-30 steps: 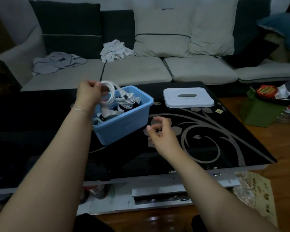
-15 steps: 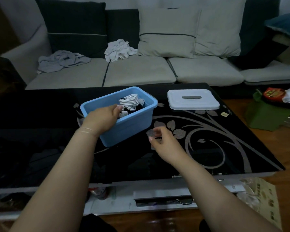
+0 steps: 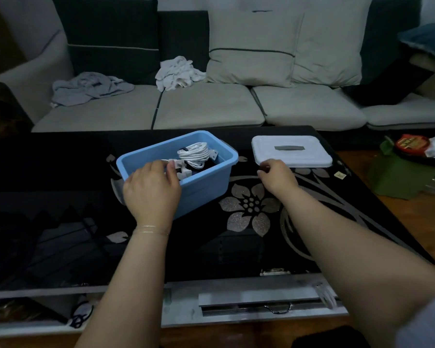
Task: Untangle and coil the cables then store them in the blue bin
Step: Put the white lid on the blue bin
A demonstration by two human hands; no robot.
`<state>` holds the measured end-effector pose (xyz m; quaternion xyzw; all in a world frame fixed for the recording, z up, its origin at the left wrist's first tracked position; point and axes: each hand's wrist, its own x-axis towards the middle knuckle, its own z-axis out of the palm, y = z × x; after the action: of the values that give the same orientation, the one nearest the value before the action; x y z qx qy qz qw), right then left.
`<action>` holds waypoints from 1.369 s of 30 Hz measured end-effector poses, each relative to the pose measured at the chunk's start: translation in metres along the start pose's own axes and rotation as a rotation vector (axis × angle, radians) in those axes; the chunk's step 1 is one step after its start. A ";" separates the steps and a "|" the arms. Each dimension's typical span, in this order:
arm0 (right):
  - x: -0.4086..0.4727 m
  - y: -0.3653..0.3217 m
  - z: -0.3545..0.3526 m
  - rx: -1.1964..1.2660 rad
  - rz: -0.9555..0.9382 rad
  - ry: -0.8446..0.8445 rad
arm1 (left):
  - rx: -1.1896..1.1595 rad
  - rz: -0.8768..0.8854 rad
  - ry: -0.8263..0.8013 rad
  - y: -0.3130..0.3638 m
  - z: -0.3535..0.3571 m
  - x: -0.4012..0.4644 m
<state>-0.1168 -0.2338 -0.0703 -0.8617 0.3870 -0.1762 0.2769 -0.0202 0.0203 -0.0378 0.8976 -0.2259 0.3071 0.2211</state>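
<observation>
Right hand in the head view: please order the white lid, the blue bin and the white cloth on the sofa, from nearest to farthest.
From the right hand:
1. White lid: on the table, at the fingertips; touch unclear.
2. Blue bin: to its left on the table, under the left hand.
3. White cloth: far back on the sofa seat.

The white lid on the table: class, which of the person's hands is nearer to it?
Right. The right hand has its fingertips at the white lid's near-left edge, while the left hand is farther left, at the blue bin's near rim.
</observation>
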 end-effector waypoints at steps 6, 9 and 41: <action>0.040 0.003 0.017 -0.328 -0.036 -0.052 | -0.067 -0.036 0.028 -0.001 0.004 0.002; 0.050 0.002 0.024 -0.437 -0.003 -0.041 | -0.132 -0.053 0.072 -0.003 0.005 0.003; -0.083 -0.164 0.045 -0.198 -1.151 0.439 | -1.093 -0.866 0.070 -0.035 -0.017 0.017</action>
<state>-0.0531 -0.0649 -0.0126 -0.8974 -0.0770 -0.4334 -0.0298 0.0033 0.0528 -0.0231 0.6566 0.0374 0.0626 0.7507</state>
